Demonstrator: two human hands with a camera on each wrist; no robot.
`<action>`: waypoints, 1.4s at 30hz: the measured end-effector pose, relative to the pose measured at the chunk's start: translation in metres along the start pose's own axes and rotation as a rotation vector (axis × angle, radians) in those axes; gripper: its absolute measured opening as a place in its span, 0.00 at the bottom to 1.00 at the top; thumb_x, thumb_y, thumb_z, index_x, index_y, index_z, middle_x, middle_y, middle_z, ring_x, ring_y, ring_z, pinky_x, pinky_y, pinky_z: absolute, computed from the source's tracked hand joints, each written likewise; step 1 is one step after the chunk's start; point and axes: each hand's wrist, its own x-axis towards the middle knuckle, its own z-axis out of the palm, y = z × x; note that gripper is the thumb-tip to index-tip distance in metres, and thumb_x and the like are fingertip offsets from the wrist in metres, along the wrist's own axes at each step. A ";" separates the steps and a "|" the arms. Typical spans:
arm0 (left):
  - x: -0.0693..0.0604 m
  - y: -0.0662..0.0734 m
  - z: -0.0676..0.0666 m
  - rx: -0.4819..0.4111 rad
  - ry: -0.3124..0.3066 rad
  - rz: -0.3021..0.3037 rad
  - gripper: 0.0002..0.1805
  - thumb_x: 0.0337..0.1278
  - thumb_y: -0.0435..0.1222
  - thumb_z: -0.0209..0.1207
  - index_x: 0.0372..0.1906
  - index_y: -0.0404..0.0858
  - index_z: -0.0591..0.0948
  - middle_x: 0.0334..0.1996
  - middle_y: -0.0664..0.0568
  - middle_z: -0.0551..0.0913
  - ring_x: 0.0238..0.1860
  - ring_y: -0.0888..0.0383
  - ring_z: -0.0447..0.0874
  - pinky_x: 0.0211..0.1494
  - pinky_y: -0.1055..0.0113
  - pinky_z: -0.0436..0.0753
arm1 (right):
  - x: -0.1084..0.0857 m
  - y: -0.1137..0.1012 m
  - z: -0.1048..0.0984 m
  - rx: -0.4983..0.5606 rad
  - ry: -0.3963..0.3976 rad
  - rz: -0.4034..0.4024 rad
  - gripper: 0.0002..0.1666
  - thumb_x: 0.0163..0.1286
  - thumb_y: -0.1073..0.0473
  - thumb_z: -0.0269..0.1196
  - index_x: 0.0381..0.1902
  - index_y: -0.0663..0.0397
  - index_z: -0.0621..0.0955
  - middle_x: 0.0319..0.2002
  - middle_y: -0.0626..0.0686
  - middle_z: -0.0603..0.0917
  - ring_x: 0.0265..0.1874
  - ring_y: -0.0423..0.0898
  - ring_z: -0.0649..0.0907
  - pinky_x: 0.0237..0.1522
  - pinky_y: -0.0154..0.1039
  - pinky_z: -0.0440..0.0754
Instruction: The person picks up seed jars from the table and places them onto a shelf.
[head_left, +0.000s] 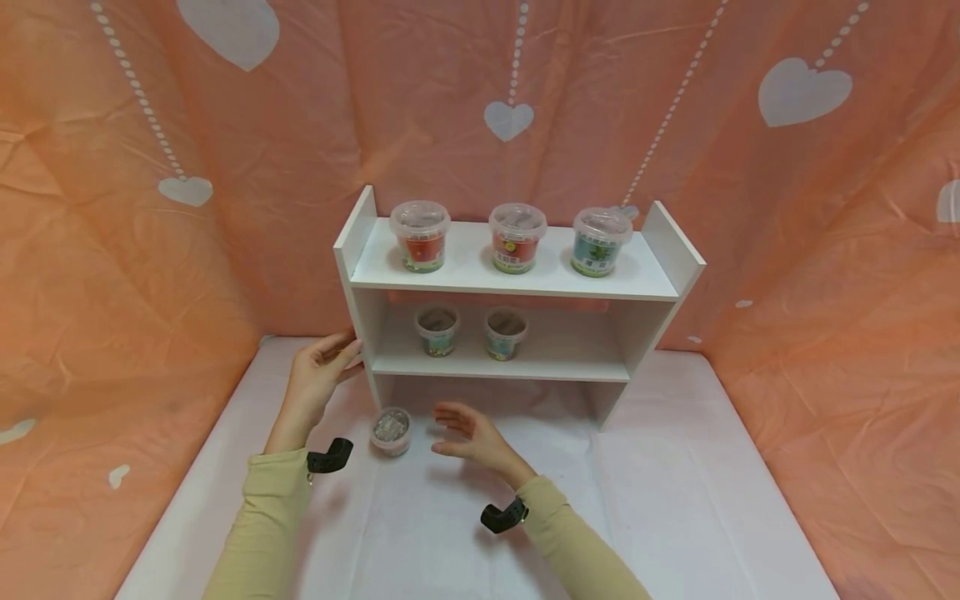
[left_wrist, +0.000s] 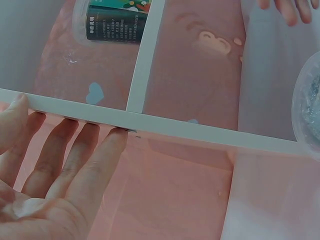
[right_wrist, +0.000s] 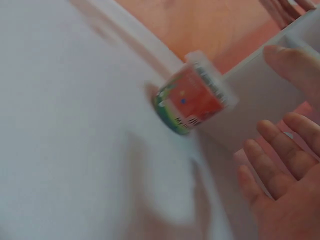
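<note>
My left hand [head_left: 313,379] touches the left side panel of a white two-tier shelf [head_left: 491,285]. In the left wrist view its fingertips [left_wrist: 90,131] meet the panel's outer side, and the thumb reaches its front edge. A lidded plastic cup [head_left: 392,433] with a red label, seen in the right wrist view, stands on the table by the shelf's front left corner. To the right of this cup, apart from it, my right hand [head_left: 480,442] hovers with spread fingers and holds nothing.
Along the top tier stand two red-labelled cups [head_left: 420,237] [head_left: 516,239] and one green-labelled cup [head_left: 598,242]. On the middle tier are two greenish cups [head_left: 437,330] [head_left: 505,333]. Orange cloth [head_left: 435,100] with white hearts surrounds the white-covered table [head_left: 675,483].
</note>
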 end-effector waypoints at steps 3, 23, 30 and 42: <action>0.000 0.000 0.000 -0.003 -0.001 0.005 0.29 0.65 0.38 0.59 0.64 0.25 0.69 0.60 0.34 0.72 0.47 0.65 0.81 0.52 0.54 0.80 | 0.001 0.005 0.000 -0.014 -0.028 -0.003 0.38 0.61 0.71 0.66 0.66 0.74 0.63 0.61 0.75 0.67 0.61 0.71 0.66 0.66 0.61 0.62; -0.001 0.000 0.001 -0.027 0.004 -0.004 0.28 0.65 0.37 0.59 0.63 0.24 0.69 0.58 0.36 0.74 0.47 0.65 0.80 0.53 0.54 0.80 | 0.012 0.021 0.014 -0.020 -0.046 0.037 0.38 0.61 0.74 0.65 0.64 0.80 0.61 0.60 0.77 0.67 0.60 0.72 0.66 0.64 0.62 0.63; 0.000 -0.001 0.001 -0.008 -0.003 0.009 0.29 0.65 0.38 0.59 0.64 0.25 0.69 0.60 0.32 0.71 0.47 0.65 0.80 0.53 0.54 0.80 | 0.018 0.025 0.018 -0.039 -0.037 0.074 0.39 0.61 0.73 0.66 0.65 0.78 0.61 0.61 0.74 0.68 0.61 0.69 0.67 0.65 0.60 0.64; -0.001 0.000 0.001 0.002 0.002 -0.004 0.28 0.65 0.38 0.58 0.64 0.25 0.69 0.59 0.33 0.72 0.47 0.66 0.80 0.53 0.56 0.80 | 0.033 0.054 0.022 -0.092 -0.013 0.070 0.42 0.58 0.71 0.69 0.68 0.69 0.63 0.61 0.64 0.73 0.61 0.58 0.72 0.66 0.48 0.68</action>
